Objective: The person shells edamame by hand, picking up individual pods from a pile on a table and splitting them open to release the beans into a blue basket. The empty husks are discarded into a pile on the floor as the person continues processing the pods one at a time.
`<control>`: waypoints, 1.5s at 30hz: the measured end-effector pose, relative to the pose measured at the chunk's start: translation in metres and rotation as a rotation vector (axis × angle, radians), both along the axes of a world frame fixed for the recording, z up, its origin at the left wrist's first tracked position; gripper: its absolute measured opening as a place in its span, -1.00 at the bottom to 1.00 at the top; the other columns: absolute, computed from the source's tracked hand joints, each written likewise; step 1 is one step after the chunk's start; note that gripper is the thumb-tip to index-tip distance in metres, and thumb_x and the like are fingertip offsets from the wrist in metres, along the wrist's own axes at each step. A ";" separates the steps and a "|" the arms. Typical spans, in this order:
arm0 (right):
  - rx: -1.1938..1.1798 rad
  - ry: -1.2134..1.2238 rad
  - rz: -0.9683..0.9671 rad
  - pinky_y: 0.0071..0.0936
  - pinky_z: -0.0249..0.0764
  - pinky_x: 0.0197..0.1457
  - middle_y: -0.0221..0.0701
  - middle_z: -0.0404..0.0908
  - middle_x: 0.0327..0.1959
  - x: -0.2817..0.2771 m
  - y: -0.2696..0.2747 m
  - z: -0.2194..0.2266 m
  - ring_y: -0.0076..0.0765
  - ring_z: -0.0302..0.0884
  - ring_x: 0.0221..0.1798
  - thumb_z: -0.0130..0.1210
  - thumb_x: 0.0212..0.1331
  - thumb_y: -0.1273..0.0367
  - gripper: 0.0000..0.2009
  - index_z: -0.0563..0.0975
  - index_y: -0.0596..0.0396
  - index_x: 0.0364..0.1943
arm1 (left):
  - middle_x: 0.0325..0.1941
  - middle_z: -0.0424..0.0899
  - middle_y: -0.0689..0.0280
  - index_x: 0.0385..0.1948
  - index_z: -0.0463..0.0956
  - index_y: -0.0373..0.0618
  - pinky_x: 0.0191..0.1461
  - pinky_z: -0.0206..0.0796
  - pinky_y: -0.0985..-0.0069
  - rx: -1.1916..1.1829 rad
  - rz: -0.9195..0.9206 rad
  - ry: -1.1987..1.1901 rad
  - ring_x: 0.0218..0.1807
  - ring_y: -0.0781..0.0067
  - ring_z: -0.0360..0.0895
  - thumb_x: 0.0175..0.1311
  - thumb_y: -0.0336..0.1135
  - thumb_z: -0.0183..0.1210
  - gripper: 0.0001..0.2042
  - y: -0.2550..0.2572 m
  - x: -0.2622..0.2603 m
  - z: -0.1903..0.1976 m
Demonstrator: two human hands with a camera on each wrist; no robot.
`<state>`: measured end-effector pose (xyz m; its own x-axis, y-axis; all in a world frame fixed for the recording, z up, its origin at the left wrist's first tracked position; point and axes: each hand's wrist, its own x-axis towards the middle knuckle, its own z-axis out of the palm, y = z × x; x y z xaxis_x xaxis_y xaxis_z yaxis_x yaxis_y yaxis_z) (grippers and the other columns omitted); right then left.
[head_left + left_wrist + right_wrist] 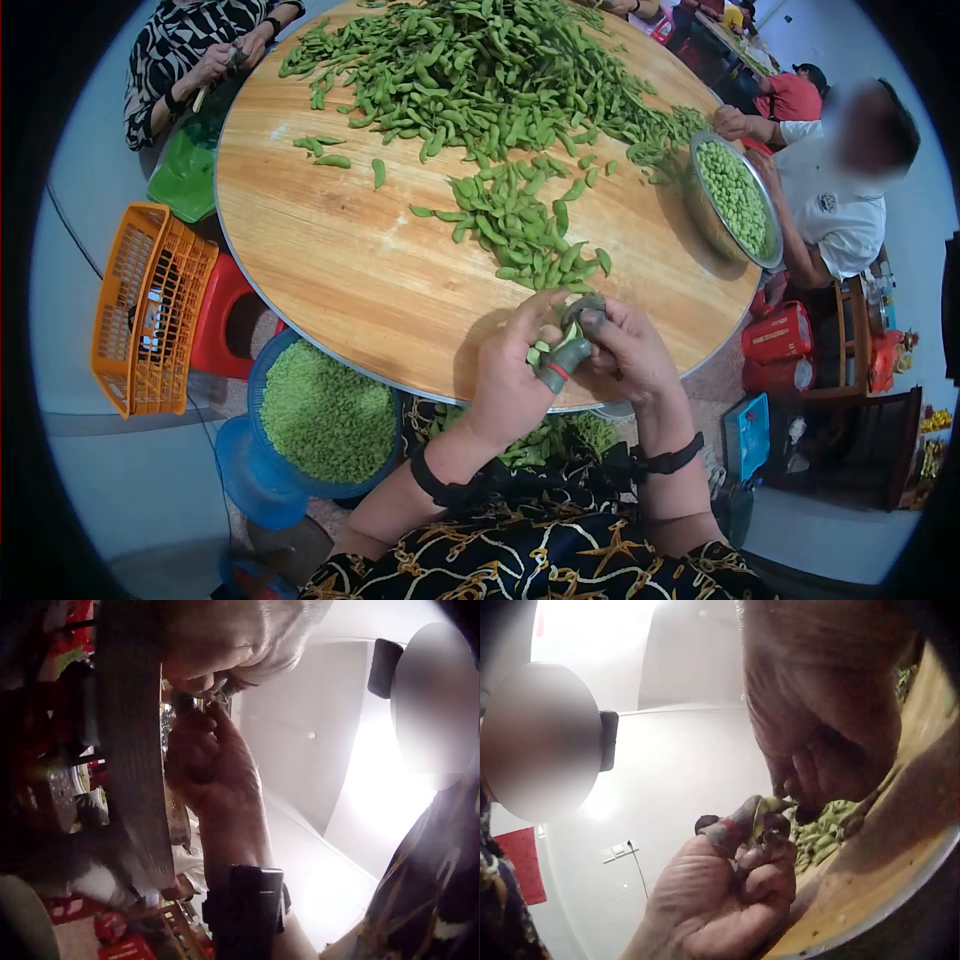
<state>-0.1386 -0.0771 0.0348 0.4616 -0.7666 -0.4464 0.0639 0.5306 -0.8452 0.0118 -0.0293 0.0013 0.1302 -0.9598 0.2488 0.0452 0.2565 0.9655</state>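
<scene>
Both hands meet over the near edge of the round wooden table [330, 260]. A green soybean pod [760, 821] is held between them. My left hand [508, 372] grips it, its thumb wearing a grey cover with a red band [560, 368]; a few pale green beans [540, 352] show in its curled fingers. From the other side my right hand [637, 352] pinches the pod's end, a dark cover [590, 303] at its fingertips. In the left wrist view the right hand [214, 761] is dim, and the pod is mostly hidden by fingers.
Loose pods [520, 220] lie just beyond the hands, before a large pod heap [480, 70]. A metal bowl of shelled beans [775, 250] tilts at the right edge, by a person in white [835, 215]. Lower left stand a blue basket of beans [262, 350] and an orange crate [120, 330].
</scene>
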 end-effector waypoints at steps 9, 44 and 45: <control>-0.037 -0.167 0.111 -0.79 -0.05 -0.70 -0.66 0.27 -0.69 -0.009 0.019 -0.016 -0.81 0.05 -0.74 0.07 0.17 0.33 -0.81 0.44 0.16 -0.25 | -0.55 0.53 0.35 -0.04 0.49 0.00 -0.38 0.31 0.59 -0.131 -0.128 -0.324 -0.47 0.57 0.48 -0.05 -0.40 0.29 -0.57 0.013 0.011 0.004; -1.334 1.078 0.031 -0.23 0.40 -0.48 -0.16 0.50 -0.62 -0.026 -0.017 -0.029 -0.05 0.49 -0.55 0.14 -0.05 0.36 -0.84 0.44 0.15 -0.48 | -0.47 0.53 0.33 -0.27 0.54 -0.19 -0.53 0.12 0.81 0.408 -0.098 0.243 -0.54 0.71 0.36 0.18 -0.41 0.10 -0.87 0.013 -0.014 0.005; -1.255 0.932 -0.010 -0.29 0.39 -0.50 -0.18 0.49 -0.63 -0.031 -0.016 -0.030 -0.14 0.49 -0.58 0.12 -0.04 0.39 -0.86 0.45 0.17 -0.48 | -0.48 0.53 0.32 -0.22 0.54 -0.17 -0.49 0.19 0.75 0.146 -0.014 -0.105 -0.52 0.65 0.40 0.13 -0.44 0.14 -0.82 0.011 -0.015 0.003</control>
